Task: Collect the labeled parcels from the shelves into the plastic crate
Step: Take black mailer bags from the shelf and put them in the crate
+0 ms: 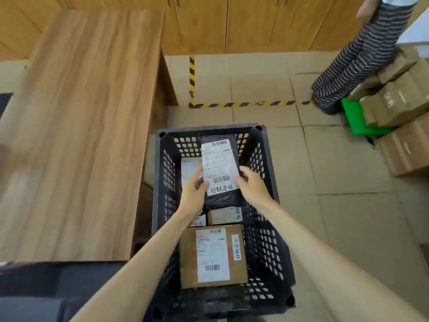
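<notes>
Black parcel (220, 168), marked with a white barcode label and handwriting, is held over the far half of the black plastic crate (267, 205). It is gripped at its near end by both hands, the left hand (193, 191) on one edge and the right hand (251, 184) on the other. A labelled brown box (213, 256) and a smaller box (222, 216) are seen lying in the crate, which is set beside a wooden table (81, 135).
</notes>
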`<action>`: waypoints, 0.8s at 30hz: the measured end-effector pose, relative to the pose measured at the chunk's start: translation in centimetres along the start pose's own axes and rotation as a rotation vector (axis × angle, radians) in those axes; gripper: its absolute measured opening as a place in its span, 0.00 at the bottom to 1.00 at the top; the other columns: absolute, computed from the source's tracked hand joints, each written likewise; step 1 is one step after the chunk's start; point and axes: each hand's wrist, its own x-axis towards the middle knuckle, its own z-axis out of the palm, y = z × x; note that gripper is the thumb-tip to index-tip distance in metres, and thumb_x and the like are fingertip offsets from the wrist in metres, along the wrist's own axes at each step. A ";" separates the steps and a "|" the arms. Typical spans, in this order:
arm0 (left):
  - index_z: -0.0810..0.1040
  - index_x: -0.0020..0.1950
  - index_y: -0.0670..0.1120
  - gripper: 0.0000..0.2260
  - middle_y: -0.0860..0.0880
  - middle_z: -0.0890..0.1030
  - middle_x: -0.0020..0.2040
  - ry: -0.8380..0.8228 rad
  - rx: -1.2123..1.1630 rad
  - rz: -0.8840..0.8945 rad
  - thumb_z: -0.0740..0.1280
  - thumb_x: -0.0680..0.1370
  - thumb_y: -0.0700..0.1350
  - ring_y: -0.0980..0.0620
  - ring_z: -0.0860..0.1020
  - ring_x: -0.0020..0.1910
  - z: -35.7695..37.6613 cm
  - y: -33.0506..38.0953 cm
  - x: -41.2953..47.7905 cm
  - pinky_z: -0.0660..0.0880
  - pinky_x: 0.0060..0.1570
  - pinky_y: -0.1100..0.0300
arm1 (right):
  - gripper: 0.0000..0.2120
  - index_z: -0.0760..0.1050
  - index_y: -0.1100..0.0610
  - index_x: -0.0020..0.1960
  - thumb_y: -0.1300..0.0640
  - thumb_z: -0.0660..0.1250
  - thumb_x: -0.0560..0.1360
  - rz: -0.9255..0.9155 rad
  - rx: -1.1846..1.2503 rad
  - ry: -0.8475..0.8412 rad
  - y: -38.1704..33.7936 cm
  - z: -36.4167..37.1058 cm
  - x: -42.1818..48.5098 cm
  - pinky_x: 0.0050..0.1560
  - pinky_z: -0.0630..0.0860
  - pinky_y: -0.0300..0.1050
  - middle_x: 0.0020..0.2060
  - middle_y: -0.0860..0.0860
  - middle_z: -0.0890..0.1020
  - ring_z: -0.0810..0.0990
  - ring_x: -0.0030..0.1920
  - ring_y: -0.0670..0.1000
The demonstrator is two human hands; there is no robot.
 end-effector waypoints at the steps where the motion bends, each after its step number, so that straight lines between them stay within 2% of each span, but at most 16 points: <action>1: 0.68 0.75 0.54 0.20 0.51 0.81 0.63 0.000 0.011 -0.013 0.59 0.85 0.38 0.55 0.81 0.60 0.2 -1.1 0.8 0.81 0.57 0.54 | 0.21 0.65 0.57 0.75 0.57 0.58 0.83 0.017 0.009 0.000 1.0 0.5 0.7 0.47 0.75 0.32 0.67 0.51 0.75 0.76 0.61 0.48; 4: 0.66 0.79 0.53 0.22 0.52 0.79 0.68 -0.008 0.044 -0.048 0.59 0.85 0.39 0.53 0.78 0.66 1.1 -3.9 3.2 0.77 0.65 0.46 | 0.22 0.62 0.57 0.77 0.57 0.58 0.84 0.066 0.023 -0.022 3.2 1.4 2.7 0.39 0.73 0.27 0.69 0.52 0.74 0.75 0.60 0.46; 6: 0.65 0.79 0.53 0.22 0.54 0.78 0.69 0.000 0.056 -0.068 0.58 0.85 0.39 0.54 0.76 0.68 1.7 -5.1 4.6 0.75 0.67 0.47 | 0.24 0.60 0.57 0.78 0.56 0.57 0.84 0.102 0.031 -0.011 4.5 1.9 4.2 0.36 0.72 0.27 0.70 0.53 0.72 0.74 0.58 0.45; 9: 0.66 0.78 0.52 0.21 0.55 0.78 0.66 0.019 0.055 -0.088 0.58 0.86 0.38 0.59 0.77 0.62 2.3 -6.7 6.7 0.78 0.62 0.59 | 0.23 0.61 0.56 0.78 0.56 0.56 0.84 0.140 0.063 -0.004 6.0 2.7 6.6 0.35 0.71 0.26 0.70 0.52 0.73 0.73 0.56 0.44; 10: 0.66 0.79 0.52 0.22 0.54 0.78 0.67 0.028 0.053 -0.104 0.58 0.86 0.39 0.59 0.78 0.62 2.4 -7.3 7.4 0.78 0.61 0.58 | 0.23 0.61 0.57 0.78 0.57 0.56 0.84 0.156 0.075 -0.003 6.5 3.0 7.2 0.34 0.71 0.25 0.69 0.52 0.73 0.73 0.55 0.44; 12: 0.65 0.79 0.51 0.22 0.52 0.77 0.70 0.039 0.056 -0.129 0.58 0.85 0.39 0.54 0.76 0.67 2.6 -8.7 8.8 0.76 0.66 0.51 | 0.22 0.62 0.58 0.77 0.58 0.56 0.84 0.188 0.093 0.002 7.2 3.6 8.1 0.34 0.70 0.24 0.66 0.52 0.74 0.72 0.55 0.45; 14: 0.65 0.79 0.50 0.22 0.51 0.76 0.71 0.040 0.059 -0.136 0.59 0.85 0.38 0.52 0.74 0.70 2.7 -10.0 9.7 0.74 0.69 0.47 | 0.20 0.66 0.57 0.75 0.57 0.56 0.84 0.213 0.102 -0.003 7.8 4.1 8.8 0.44 0.74 0.30 0.64 0.49 0.77 0.76 0.56 0.46; 16: 0.66 0.79 0.49 0.22 0.51 0.75 0.72 0.047 0.052 -0.132 0.59 0.84 0.37 0.53 0.73 0.71 2.7 -10.7 10.3 0.73 0.70 0.47 | 0.19 0.70 0.54 0.72 0.55 0.56 0.82 0.219 0.115 0.005 8.2 4.7 9.4 0.56 0.78 0.44 0.62 0.50 0.80 0.80 0.58 0.49; 18: 0.66 0.79 0.49 0.22 0.51 0.75 0.72 0.053 0.037 -0.119 0.59 0.85 0.37 0.53 0.73 0.71 2.8 -11.0 11.0 0.72 0.70 0.47 | 0.21 0.72 0.53 0.71 0.51 0.56 0.80 0.221 0.156 0.023 8.3 5.1 9.9 0.62 0.77 0.52 0.63 0.50 0.80 0.79 0.60 0.50; 20: 0.66 0.79 0.48 0.22 0.50 0.75 0.72 0.066 0.020 -0.105 0.58 0.85 0.37 0.53 0.73 0.71 2.8 -11.2 11.7 0.72 0.70 0.47 | 0.23 0.70 0.52 0.73 0.49 0.56 0.79 0.226 0.176 0.052 8.1 5.4 10.4 0.65 0.75 0.54 0.65 0.49 0.78 0.77 0.63 0.50; 24: 0.67 0.78 0.49 0.21 0.50 0.76 0.71 0.076 -0.007 -0.090 0.58 0.85 0.37 0.52 0.74 0.70 2.8 -11.6 11.8 0.73 0.69 0.46 | 0.19 0.74 0.54 0.69 0.52 0.56 0.81 0.196 0.209 0.087 7.6 5.5 9.9 0.61 0.78 0.52 0.59 0.49 0.81 0.80 0.57 0.48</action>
